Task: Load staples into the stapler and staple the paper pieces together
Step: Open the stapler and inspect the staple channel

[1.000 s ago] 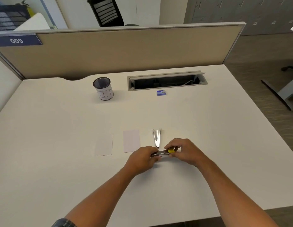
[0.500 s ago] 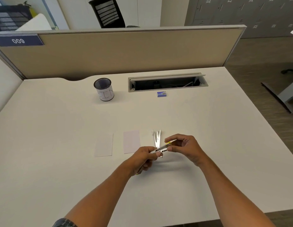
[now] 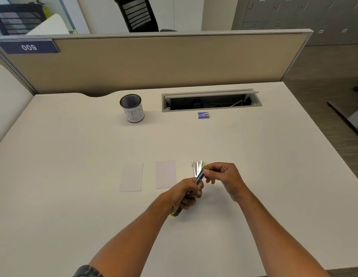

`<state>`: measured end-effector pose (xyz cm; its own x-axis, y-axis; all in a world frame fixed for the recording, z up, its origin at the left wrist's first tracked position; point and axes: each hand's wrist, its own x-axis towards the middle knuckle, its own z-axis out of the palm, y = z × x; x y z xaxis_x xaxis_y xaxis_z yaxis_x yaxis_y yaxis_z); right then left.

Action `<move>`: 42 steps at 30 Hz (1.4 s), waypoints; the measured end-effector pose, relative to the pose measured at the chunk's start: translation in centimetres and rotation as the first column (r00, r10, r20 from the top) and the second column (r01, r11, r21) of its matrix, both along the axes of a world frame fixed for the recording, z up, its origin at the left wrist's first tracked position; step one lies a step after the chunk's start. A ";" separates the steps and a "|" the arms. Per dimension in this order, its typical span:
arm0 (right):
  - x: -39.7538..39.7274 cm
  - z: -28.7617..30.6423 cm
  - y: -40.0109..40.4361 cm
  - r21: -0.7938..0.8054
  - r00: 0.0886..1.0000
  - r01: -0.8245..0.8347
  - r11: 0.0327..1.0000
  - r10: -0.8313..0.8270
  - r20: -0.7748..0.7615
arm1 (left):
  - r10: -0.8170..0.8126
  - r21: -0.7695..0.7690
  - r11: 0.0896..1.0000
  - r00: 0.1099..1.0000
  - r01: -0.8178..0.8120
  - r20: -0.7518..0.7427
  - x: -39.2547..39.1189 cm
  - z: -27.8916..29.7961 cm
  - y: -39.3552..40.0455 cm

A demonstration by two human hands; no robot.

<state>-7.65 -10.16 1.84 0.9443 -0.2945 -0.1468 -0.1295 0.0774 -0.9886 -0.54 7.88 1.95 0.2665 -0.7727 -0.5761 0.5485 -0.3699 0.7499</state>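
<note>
My left hand (image 3: 184, 196) is curled round the stapler (image 3: 199, 176), a slim metal body with yellow at both ends, held tilted above the desk (image 3: 74, 156) with its far end raised. My right hand (image 3: 224, 176) pinches that upper yellow tip between thumb and fingertips. Just beyond the stapler, a silver metal piece (image 3: 197, 166) with long prongs lies flat on the desk; whether it is a strip of staples or a stapler part I cannot tell. To the left lie two paper pieces, one (image 3: 165, 174) near my left hand, the other (image 3: 131, 177) farther left, apart from each other. A small blue box (image 3: 203, 115) sits before the open cable tray (image 3: 212, 100); a mesh pen cup (image 3: 132, 108) stands left of it. The desk is pale, backed by a beige partition (image 3: 164, 60) bearing a blue "009" plate (image 3: 28, 47). A black chair (image 3: 138, 15) stands beyond.
</note>
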 end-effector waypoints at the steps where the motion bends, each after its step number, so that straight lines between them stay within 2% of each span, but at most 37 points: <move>1: 0.2 -0.2 0.0 0.003 1.000 0.015 1.000 -0.015 -0.009 | -0.008 0.013 1.000 1.000 0.008 0.003 0.0 0.0 -0.2; 4: 0.5 -0.8 0.0 0.052 0.997 0.047 0.998 -0.044 -0.057 | 0.007 0.021 1.000 0.998 -0.006 -0.069 0.4 0.1 -0.6; 7: 0.7 -1.1 0.0 0.125 0.993 0.066 0.990 -0.052 -0.109 | 0.041 -0.007 0.999 0.974 -0.044 -0.223 0.7 0.0 -0.5; 12: 1.2 -1.1 -0.1 0.102 0.997 0.061 0.993 -0.056 -0.058 | 0.033 -0.091 0.993 0.934 -0.070 -0.356 0.9 -1.0 0.0; 16: 1.2 -1.1 0.4 -0.123 0.970 0.225 0.967 -0.210 0.121 | 0.017 -0.151 0.985 0.916 -0.085 -0.400 1.1 -1.6 0.5; 18: 0.8 -1.0 0.8 -0.291 0.961 0.214 0.933 -0.148 0.232 | 0.015 -0.173 0.981 0.920 -0.089 -0.391 1.1 -1.6 0.7; 20: 0.5 -1.0 1.1 -0.447 0.956 0.139 0.884 -0.002 0.294 | 0.019 -0.193 0.976 0.924 -0.100 -0.381 1.2 -1.5 0.8; 22: 0.5 -0.9 1.4 -0.547 0.953 0.069 0.834 0.107 0.283 | 0.044 -0.190 0.974 0.932 -0.120 -0.360 1.3 -1.4 0.8; 26: 0.4 -0.5 1.5 -0.693 0.958 0.056 0.719 0.156 0.239 | 0.086 -0.141 0.982 0.961 -0.126 -0.261 1.6 -0.9 0.4; 28: 0.2 -0.1 1.2 -0.759 0.962 -0.002 0.652 0.209 0.177 | 0.089 -0.084 0.991 0.978 -0.106 -0.189 1.5 -0.8 0.2; 31: 0.0 0.6 0.5 -0.769 0.959 -0.092 0.632 0.264 0.102 | 0.080 -0.033 0.996 0.995 -0.082 -0.063 1.3 -1.0 -0.1; 33: -0.2 0.9 0.3 -0.783 0.969 -0.056 0.620 0.224 0.108 | 0.072 -0.031 0.997 0.997 -0.072 0.000 1.3 -1.0 -0.3; 36: -0.5 1.1 0.5 -0.845 0.972 0.017 0.534 0.190 0.140 | 0.056 -0.034 0.998 0.996 -0.054 0.065 1.3 -0.8 -0.5; 40: -0.5 1.0 0.6 -0.918 0.951 -0.044 0.393 0.299 0.082 | 0.052 -0.053 0.998 0.984 -0.044 0.168 1.3 -0.6 -0.6; 42: -0.5 0.7 0.7 -0.910 0.930 -0.109 0.399 0.365 0.049 | 0.044 -0.037 0.999 0.969 -0.036 0.244 1.3 -0.4 -0.7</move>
<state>-8.13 -9.50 2.55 0.9616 0.1039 0.2541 0.2192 -0.8479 -0.4828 0.78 7.19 1.50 0.4279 -0.7751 -0.4648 0.3606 -0.3252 0.8742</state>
